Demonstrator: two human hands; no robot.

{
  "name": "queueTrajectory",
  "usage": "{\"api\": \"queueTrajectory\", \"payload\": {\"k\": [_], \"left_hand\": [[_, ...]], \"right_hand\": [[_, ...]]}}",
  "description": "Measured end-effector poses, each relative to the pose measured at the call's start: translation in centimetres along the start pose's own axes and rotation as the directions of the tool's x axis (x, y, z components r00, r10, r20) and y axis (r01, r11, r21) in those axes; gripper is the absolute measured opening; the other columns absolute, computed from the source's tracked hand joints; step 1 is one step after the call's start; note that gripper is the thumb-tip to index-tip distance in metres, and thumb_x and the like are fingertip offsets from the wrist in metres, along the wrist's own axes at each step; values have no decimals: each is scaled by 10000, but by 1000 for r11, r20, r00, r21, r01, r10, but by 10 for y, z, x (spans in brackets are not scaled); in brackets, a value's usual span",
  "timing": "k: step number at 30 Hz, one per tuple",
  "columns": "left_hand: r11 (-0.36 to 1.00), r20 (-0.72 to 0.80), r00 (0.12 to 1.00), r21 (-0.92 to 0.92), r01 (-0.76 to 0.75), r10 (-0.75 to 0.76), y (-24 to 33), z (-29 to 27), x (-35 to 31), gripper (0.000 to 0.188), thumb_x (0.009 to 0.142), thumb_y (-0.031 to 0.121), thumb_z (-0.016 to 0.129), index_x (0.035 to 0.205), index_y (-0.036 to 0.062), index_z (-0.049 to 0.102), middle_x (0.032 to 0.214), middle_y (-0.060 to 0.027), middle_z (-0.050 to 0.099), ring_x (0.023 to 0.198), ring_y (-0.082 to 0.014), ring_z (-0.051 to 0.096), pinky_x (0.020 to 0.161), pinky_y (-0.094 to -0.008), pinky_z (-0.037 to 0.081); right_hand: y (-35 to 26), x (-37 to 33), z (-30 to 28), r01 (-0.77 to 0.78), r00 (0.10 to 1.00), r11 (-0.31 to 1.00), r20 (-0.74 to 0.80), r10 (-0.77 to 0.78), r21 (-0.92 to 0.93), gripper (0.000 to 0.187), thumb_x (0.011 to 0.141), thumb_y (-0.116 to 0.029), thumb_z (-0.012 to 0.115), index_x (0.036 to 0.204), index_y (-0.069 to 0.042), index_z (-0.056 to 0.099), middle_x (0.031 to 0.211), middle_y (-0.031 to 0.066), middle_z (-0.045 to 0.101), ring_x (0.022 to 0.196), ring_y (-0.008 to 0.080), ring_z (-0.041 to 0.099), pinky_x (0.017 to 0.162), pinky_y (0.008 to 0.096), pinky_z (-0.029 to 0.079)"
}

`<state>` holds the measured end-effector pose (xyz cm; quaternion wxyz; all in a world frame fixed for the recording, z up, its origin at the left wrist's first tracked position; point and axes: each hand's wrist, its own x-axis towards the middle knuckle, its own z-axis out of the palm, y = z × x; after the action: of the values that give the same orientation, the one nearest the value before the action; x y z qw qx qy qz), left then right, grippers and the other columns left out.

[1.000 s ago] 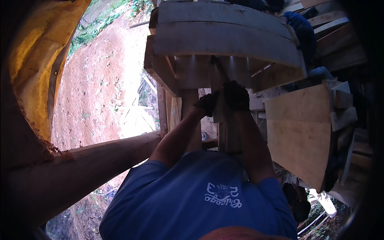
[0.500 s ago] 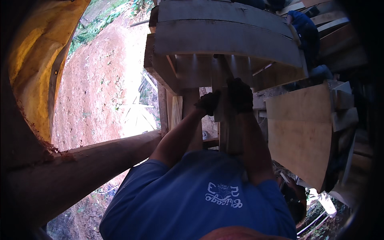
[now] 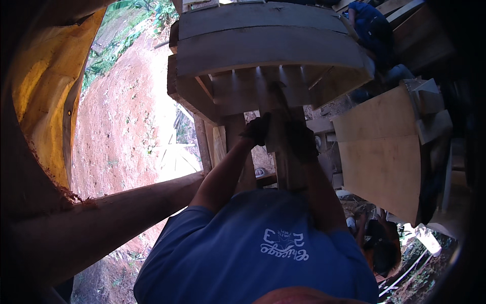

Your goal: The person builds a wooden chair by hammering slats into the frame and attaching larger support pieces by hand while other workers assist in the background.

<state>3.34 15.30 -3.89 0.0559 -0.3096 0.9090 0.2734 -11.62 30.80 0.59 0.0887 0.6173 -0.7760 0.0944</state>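
Note:
My right hand [image 3: 301,141], in a dark glove, is closed round the handle of a hammer [image 3: 278,89]. The hammer's head points away from me, in front of the dim inside of a large wooden box-like frame [image 3: 268,45]. Beside it my left hand [image 3: 257,129], also gloved, is closed at the left edge of an upright wooden board [image 3: 271,137]. Shadow hides most of the fingers. The board's upper end reaches toward the frame's underside, but darkness hides whether they touch.
A thick wooden beam [image 3: 126,197] crosses at the left, below a yellow sheet [image 3: 45,101]. To the right stands a pale wooden panel [image 3: 377,162]. One person [image 3: 372,30] is at the upper right, another [image 3: 382,248] at the lower right. Beyond the beam lies a reddish earth slope [image 3: 111,131].
The view has shifted, so the frame sits a little further left and lower. My right hand and the hammer have come slightly nearer to me. My left hand stays beside the board.

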Motion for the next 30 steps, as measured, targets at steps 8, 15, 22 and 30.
{"api": "queueTrajectory", "payload": {"k": [8, 15, 22, 30], "left_hand": [[553, 50, 919, -786, 278, -391, -5, 53, -9, 422, 1013, 392, 640, 1190, 11, 601, 1032, -239, 724, 974, -397, 723, 835, -494, 563], [475, 116, 988, -867, 152, -105, -33, 101, -40, 748, 733, 219, 899, 1364, 28, 545, 1158, -212, 577, 1053, -378, 642, 811, -464, 560], [655, -30, 995, -755, 37, -91, -15, 87, -52, 381, 958, 319, 677, 1207, 54, 560, 971, -151, 637, 805, -255, 686, 595, -374, 560], [449, 129, 956, -861, 239, -262, 4, 53, -63, 375, 973, 291, 697, 1214, 30, 576, 983, -147, 661, 821, -264, 737, 576, -395, 591]], "right_hand": [[22, -117, -63, -299, 937, 878, 288, 196, 374, 284, 938, -170, 627, 1198, -56, 647, 1139, 127, 676, 963, 319, 693, 805, 421, 566], [8, -144, 2, -68, 985, 843, 171, -29, 534, 495, 926, -154, 632, 1400, -22, 575, 1357, 215, 601, 1282, 372, 569, 1121, 469, 435], [-3, -153, 5, 77, 990, 897, 77, -122, 435, 610, 883, -189, 678, 1444, 4, 532, 1444, 245, 539, 1381, 415, 483, 1207, 500, 338], [-5, -153, 12, 68, 975, 894, 162, -154, 443, 644, 902, -187, 659, 1486, 15, 479, 1509, 260, 477, 1438, 419, 426, 1242, 497, 294]]}}
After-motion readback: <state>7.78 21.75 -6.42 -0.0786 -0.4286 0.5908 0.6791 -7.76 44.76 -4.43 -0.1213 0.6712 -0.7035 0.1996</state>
